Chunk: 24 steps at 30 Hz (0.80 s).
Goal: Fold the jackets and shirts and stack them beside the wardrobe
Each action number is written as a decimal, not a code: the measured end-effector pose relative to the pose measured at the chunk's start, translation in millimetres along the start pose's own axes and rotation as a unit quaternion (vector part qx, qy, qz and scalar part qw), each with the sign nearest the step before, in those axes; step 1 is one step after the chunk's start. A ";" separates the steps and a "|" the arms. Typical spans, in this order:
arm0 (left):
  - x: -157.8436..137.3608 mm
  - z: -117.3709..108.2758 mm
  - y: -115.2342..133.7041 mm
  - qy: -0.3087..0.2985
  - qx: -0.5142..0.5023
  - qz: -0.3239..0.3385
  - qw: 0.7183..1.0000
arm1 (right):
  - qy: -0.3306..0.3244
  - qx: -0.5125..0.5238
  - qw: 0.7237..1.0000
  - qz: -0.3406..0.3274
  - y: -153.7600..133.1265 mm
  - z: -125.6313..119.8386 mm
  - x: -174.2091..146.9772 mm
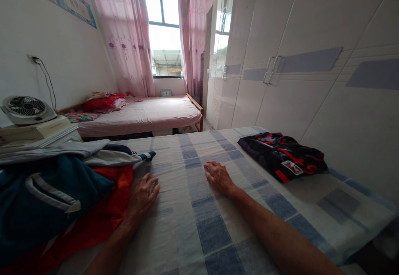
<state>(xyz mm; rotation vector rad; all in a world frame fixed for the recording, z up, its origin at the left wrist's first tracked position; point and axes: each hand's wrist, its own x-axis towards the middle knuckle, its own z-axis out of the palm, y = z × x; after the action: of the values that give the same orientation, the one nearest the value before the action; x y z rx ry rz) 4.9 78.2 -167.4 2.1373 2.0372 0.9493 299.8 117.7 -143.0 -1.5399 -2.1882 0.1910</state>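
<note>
- Fingers of our left hand (145, 196) are loosely spread and hold nothing; the hand rests on the checked sheet (213, 233), just beside the clothes pile.
- Our right hand (220, 178) also has nothing in its grip: palm down, fingers slightly bent, it lies on the sheet between the pile and the folded black garment.
- Left of us, the pile shows red-orange cloth (123, 179) nearest our left hand, a teal garment (90, 175) with white trim, and grey cloth (73, 148). We judge these soft, light and floppy; we would grip a hem or shoulder seam with both hands, since a single pinch would let them sag.
- Right of us, apart from both hands, the folded black garment (280, 156) with red markings lies flat. It looks soft and light, likely to unfold if pulled by one layer, so a palm under each side suits it.
- Farther out, we see a pink-covered bed (149, 115), a fan (28, 108) and a white wardrobe (289, 104).
</note>
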 end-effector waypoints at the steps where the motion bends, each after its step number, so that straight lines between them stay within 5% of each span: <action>1: -0.2 0.1 -0.1 -0.001 -0.002 0.000 1.000 | -0.001 0.000 1.000 0.000 -0.1 -0.1 -0.1; 9: 1.0 -5.3 6.7 -0.003 -0.027 -0.003 1.000 | -0.002 -0.003 1.000 0.002 -0.8 -0.7 0.9; 15: -7.4 -23.9 33.8 0.024 -0.030 0.001 0.999 | -0.008 -0.026 1.000 -0.002 4.5 3.5 2.3; 20: -12.8 -81.7 59.8 0.091 -0.029 0.036 0.995 | -0.015 -0.034 0.999 -0.023 16.9 9.7 10.4; 24: -18.4 -155.6 48.1 0.230 0.061 0.072 0.969 | -0.008 -0.042 0.999 -0.023 23.8 13.2 11.9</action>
<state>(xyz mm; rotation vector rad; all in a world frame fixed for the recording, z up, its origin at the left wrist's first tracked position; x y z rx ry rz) -21.0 -3.5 -27.7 2.3267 2.1984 1.5006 311.2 139.3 -160.0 -1.5369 -2.2683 0.0982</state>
